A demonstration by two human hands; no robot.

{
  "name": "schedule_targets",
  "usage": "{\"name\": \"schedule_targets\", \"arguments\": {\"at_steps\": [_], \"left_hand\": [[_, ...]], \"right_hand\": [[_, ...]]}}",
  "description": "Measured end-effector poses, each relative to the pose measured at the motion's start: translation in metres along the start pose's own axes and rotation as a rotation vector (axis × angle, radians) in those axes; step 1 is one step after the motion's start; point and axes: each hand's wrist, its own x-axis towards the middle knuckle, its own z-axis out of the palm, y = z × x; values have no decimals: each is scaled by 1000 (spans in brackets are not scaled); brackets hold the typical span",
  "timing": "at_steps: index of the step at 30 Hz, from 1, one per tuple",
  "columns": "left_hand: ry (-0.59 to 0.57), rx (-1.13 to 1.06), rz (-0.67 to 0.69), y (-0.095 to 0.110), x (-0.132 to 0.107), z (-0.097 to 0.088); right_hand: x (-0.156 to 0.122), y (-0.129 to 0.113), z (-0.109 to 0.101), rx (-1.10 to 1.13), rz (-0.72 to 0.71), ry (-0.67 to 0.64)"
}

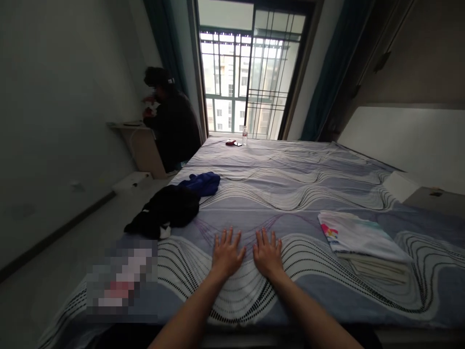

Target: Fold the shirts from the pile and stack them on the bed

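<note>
My left hand lies palm down on the patterned bed sheet, fingers spread and nothing in it. Close beside it, my right hand rests flat on the same sheet, also with its fingers apart. The sheet is grey-blue with white wavy bands and dotted black lines. To the right of my hands is a folded stack of cloth, white with a colourful print on top and cream layers beneath. A black garment lies crumpled to the left, touching a dark blue garment.
A clear bottle stands at the bed's far edge, near a small red item. A person in dark clothes sits at a small desk on the left. A blurred patch covers something at the near left.
</note>
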Motion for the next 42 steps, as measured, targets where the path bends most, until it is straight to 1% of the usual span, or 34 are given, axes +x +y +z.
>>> {"name": "schedule_targets", "arguments": {"at_steps": [3, 6, 8, 11, 14, 16, 18, 21, 24, 26, 29, 32, 35, 36, 39, 42], "left_hand": [[-3, 46, -111, -27, 14, -9], [-10, 82, -125, -41, 25, -13], [-6, 103, -122, -42, 28, -12], [-12, 120, -122, -36, 31, -7], [-21, 115, -95, -36, 45, -2], [-26, 112, -93, -41, 64, -1], [-27, 118, -113, -49, 88, 0], [-17, 135, -182, -63, 128, 3], [45, 141, -289, -77, 164, 6], [115, 137, -352, -87, 184, 8], [210, 102, -403, -101, 209, 11], [245, 56, -430, -110, 228, 13], [291, 46, -439, -113, 236, 14], [311, 48, -418, -112, 236, 14], [344, 41, -271, -107, 229, 13], [346, 28, -118, -96, 215, 13]], "right_hand": [[0, -2, 2, -6, 1, -16], [2, -1, 1, 2, 6, -25], [4, -1, 0, 7, 15, -32], [9, -5, -3, 21, 6, -30], [16, -8, -7, 38, -11, -31], [19, -9, -8, 51, -16, -34], [20, -9, -8, 66, -19, -30], [22, -9, -2, 80, -13, -13], [24, -7, 7, 91, -11, 14], [27, -6, 11, 106, -14, 28], [31, -6, 14, 123, -12, 47], [33, -6, 14, 130, -10, 50], [34, -7, 12, 137, -17, 44], [34, -7, 12, 138, -20, 44], [34, -7, 13, 143, -19, 52], [34, -7, 16, 147, -12, 73]]}}
